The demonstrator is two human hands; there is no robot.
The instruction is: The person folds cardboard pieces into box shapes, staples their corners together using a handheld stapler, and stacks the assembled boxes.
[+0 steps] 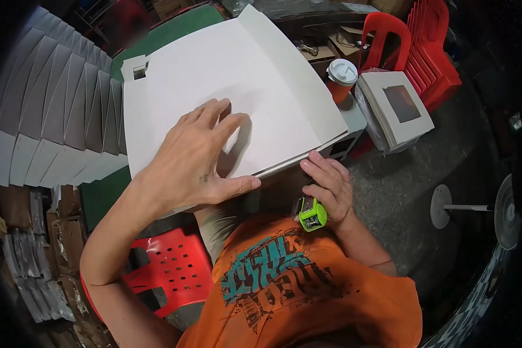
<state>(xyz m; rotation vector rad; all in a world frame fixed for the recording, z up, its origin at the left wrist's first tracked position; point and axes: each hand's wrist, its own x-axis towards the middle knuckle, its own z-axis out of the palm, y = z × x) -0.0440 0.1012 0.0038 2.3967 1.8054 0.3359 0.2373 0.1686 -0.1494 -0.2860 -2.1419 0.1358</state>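
Observation:
Large white sheets (185, 75) lie stacked on a green-topped table (174, 29). Over their near part is my left hand (200, 153), its fingers spread and curved, the thumb at the near edge; nothing is held in it. My right hand (332, 188) is by the near right corner of the sheets, fingertips close to the edge. A bright green tool with a metal part (313, 214) is held under its fingers, near the orange shirt. A small folded tab with a cutout (138, 71) shows at the stack's far left corner.
Folded white pieces (52, 98) are piled high at the left. An orange cup with a white lid (342, 72), windowed white boards (397, 107) and stacked red chairs (426, 46) stand at the right. A red seat (177, 267) is beside my legs; a fan (506, 211) is far right.

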